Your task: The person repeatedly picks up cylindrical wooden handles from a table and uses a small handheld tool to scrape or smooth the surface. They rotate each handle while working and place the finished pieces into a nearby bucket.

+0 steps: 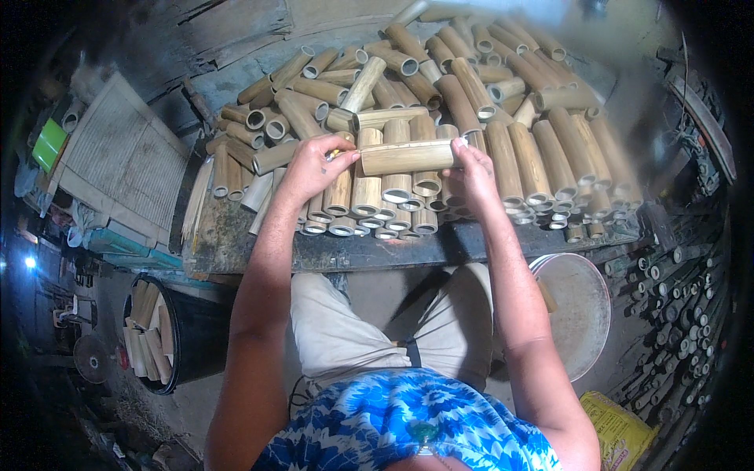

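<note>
A bamboo tube (410,158) is held level in front of me, over a pile of similar pieces. My right hand (473,166) grips its right end, thumb on top. At the left end, the fingers of my left hand (318,162) are pinched together around a thin, small thing with yellow on it (336,152); I cannot make out its kind. Those fingertips meet the tube's left rim. A pale line runs lengthwise along the tube's upper side; whether it is a split or a strip, I cannot tell. Right behind lies another bamboo tube (389,118), crosswise on the pile.
Bamboo tubes (542,157) are heaped across the dark wooden workbench (259,255). A black bin (177,345) with split bamboo pieces stands at lower left, a pale round tub (577,314) at right. Bamboo poles (675,314) are stacked far right, near a yellow sack (619,432).
</note>
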A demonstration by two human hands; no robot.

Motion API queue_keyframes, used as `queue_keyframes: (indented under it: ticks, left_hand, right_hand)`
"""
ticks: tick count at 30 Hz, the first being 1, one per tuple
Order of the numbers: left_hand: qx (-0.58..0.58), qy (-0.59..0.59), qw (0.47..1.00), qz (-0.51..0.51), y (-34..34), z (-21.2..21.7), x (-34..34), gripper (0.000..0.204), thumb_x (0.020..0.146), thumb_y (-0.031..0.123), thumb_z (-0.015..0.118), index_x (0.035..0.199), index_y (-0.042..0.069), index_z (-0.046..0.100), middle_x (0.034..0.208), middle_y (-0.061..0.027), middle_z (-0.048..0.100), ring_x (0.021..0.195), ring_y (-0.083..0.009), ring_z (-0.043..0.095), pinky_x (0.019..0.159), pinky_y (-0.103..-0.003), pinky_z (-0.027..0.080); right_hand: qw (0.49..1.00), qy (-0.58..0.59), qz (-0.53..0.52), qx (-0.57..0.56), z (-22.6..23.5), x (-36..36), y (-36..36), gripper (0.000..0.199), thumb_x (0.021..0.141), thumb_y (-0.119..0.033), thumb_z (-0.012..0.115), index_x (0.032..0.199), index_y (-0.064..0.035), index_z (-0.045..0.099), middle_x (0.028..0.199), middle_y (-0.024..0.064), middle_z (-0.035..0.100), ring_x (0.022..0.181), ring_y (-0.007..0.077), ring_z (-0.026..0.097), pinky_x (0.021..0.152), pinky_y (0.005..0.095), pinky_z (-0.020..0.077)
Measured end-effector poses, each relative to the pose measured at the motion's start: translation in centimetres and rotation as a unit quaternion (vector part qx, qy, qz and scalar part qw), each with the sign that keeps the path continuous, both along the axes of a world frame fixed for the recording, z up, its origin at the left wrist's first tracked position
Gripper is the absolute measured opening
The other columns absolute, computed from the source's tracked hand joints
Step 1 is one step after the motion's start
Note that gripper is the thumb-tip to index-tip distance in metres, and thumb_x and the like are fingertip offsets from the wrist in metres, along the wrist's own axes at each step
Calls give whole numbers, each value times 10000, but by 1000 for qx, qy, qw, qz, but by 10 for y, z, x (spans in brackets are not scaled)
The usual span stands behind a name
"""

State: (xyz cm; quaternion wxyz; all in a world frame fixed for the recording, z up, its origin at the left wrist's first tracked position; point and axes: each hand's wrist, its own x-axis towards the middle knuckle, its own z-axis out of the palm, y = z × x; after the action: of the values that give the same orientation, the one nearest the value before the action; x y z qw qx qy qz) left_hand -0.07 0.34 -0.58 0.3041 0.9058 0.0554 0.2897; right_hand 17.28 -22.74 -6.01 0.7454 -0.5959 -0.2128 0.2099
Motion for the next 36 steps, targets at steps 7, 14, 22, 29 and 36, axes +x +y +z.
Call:
queue_keyframes:
  ticks: [7, 14, 22, 29, 36]
  left_hand:
    - [-197, -35, 977, -70, -18, 11, 11, 237, 886, 138, 659, 1085, 10, 686, 855, -27, 678, 755, -65, 582, 686, -226, 480]
    - [-229, 18, 969, -85, -27, 7, 29, 169, 863, 115, 616, 971, 7, 686, 747, -17, 645, 686, -54, 568, 599, -217, 453]
    - [-211, 29, 974, -73, -29, 2, 32, 183, 857, 125, 599, 946, -17, 673, 746, -38, 651, 689, -75, 590, 629, -220, 466]
    - [-208, 45, 974, -77, -27, 5, 33, 185, 860, 116, 600, 959, -24, 669, 770, -57, 659, 709, -92, 609, 655, -233, 483]
    - [-327, 18, 938, -112, -21, 8, 40, 155, 879, 83, 588, 952, -30, 665, 786, -79, 665, 720, -109, 626, 677, -251, 506]
  right_hand:
    - [1000, -17, -16, 1, 2, -2, 1, 399, 939, -386, 567, 995, 0, 649, 924, 74, 647, 825, 129, 603, 696, 263, 515]
    - [1000, -1, -16, -4, 2, -3, 0, 406, 935, -393, 569, 979, 3, 647, 897, 70, 649, 789, 131, 607, 694, 272, 519]
    - [999, -26, -19, 14, -5, 0, 3, 393, 938, -388, 562, 947, -2, 636, 873, 61, 631, 764, 119, 589, 682, 264, 509]
    - [1000, -17, -13, 8, -1, -2, 1, 390, 942, -377, 559, 967, 3, 639, 886, 66, 643, 775, 124, 596, 681, 270, 509]
    - [1000, -20, -9, 11, 1, -2, 1, 377, 946, -369, 555, 970, -3, 645, 858, 56, 649, 751, 113, 590, 663, 254, 497]
